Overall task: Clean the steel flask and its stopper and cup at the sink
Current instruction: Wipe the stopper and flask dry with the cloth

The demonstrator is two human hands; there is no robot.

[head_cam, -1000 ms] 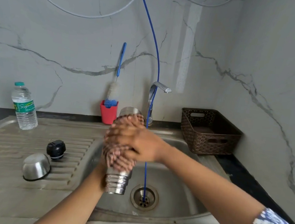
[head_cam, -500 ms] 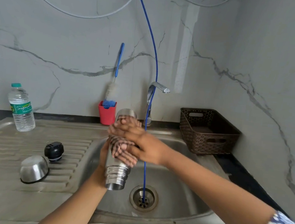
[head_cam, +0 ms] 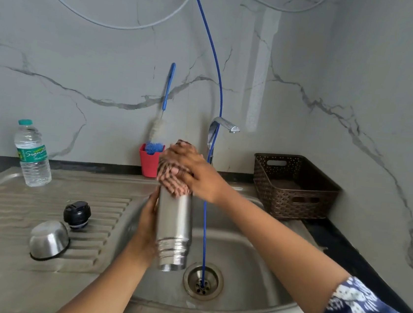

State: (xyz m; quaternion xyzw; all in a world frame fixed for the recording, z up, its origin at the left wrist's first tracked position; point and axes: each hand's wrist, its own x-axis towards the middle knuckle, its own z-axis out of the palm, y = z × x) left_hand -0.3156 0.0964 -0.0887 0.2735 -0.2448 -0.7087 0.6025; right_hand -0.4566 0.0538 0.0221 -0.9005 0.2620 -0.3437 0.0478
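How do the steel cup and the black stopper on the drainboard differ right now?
The cup is shiny bare steel; the stopper is black. The cup is wider and lies mouth down; the stopper is smaller and sits behind it. Both rest untouched on the drainboard.

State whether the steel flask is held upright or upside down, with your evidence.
Upside down: the flask has its threaded neck pointing down over the sink, and its base is up under the checked cloth.

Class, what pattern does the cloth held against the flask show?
The cloth shows a reddish-and-white check, clearest in the head view.
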